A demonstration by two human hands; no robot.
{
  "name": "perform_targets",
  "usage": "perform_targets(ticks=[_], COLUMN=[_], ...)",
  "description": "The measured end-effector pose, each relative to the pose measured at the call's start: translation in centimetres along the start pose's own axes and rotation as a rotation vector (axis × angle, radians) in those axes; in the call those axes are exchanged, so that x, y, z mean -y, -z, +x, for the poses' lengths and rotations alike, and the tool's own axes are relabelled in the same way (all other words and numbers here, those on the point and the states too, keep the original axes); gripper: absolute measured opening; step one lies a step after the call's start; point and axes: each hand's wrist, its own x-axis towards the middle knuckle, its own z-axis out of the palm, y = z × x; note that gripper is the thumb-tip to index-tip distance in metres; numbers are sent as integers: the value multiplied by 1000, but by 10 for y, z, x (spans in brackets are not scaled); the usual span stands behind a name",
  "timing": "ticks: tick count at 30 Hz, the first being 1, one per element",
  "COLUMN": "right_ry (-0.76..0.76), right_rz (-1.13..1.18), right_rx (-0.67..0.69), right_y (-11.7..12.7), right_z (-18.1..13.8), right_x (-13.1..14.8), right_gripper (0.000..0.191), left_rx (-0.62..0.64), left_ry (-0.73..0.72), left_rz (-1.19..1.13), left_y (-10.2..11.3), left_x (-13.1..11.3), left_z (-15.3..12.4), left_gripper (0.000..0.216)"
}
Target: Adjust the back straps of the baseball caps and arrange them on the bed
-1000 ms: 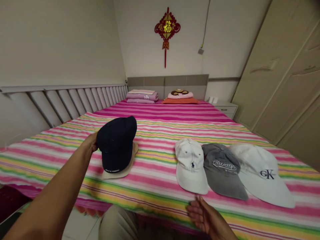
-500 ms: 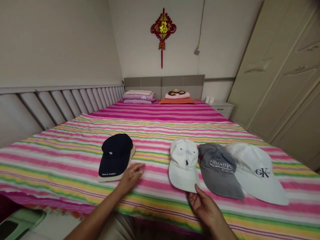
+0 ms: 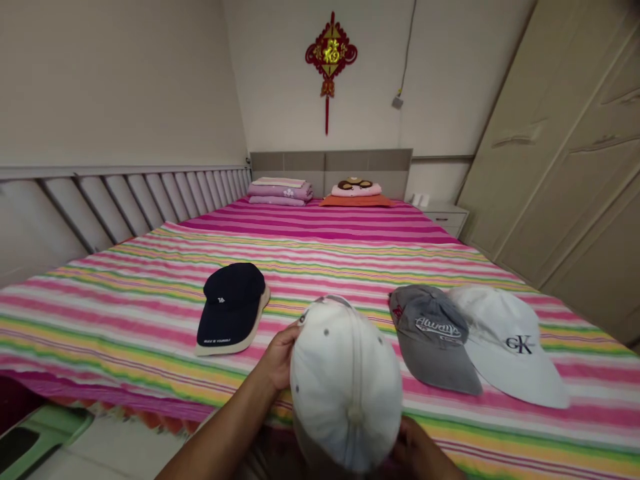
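A white baseball cap (image 3: 350, 373) is up off the bed close to me, its crown and top button facing the camera. My left hand (image 3: 281, 355) is closed on the cap's left edge. At the lower right my right hand (image 3: 417, 450) grips the same cap, its fingers partly hidden behind the crown. To the left lies a navy cap (image 3: 230, 303) with a beige brim edge. On the right rest a grey cap (image 3: 435, 333) with "Always" lettering and a white cap with "CK" letters (image 3: 520, 350), the grey one overlapping it.
The caps lie on a striped bedspread (image 3: 150, 300). Folded purple bedding (image 3: 280, 192) and an orange pillow (image 3: 355, 200) are at the headboard (image 3: 367, 163). A railing (image 3: 135, 200) runs along the left. A green stool (image 3: 55, 433) stands at lower left.
The white cap has been lifted off the bedspread, brought left and towards me, and turned. My left hand has come over and taken hold of its left edge.
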Motion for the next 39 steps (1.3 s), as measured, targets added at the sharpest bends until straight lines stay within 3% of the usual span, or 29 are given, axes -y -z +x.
perform_targets(ticks=[4,8,12,17,26,30,39], right_ry=[205,270,256,250,253,235,251], right_rz=[-118,66,167,285,226,207,478], right_rx=[-144,-32,-30,-4,87,20,-183], right_y=[-3,-26,-40,-41,-38,-40,-57], right_z=[6,15,19,17,16,17,24], right_x=[61,87,83,82,87,88,83], right_gripper=[36,32,26,25,33,30,24], left_rx=[72,184,224,222,-55,-152,-82], left_ry=[45,130,149,162,116,126,21], left_rz=[108,337,407,372,435,448,395], left_y=[-17,-24,-26,-30,-30,-32,-25], left_x=[14,17,11,9,21,24,25], left_z=[-10,-16,-23,-27,-21,-22,-23], left_gripper=[15,25,37,38,18,23,31])
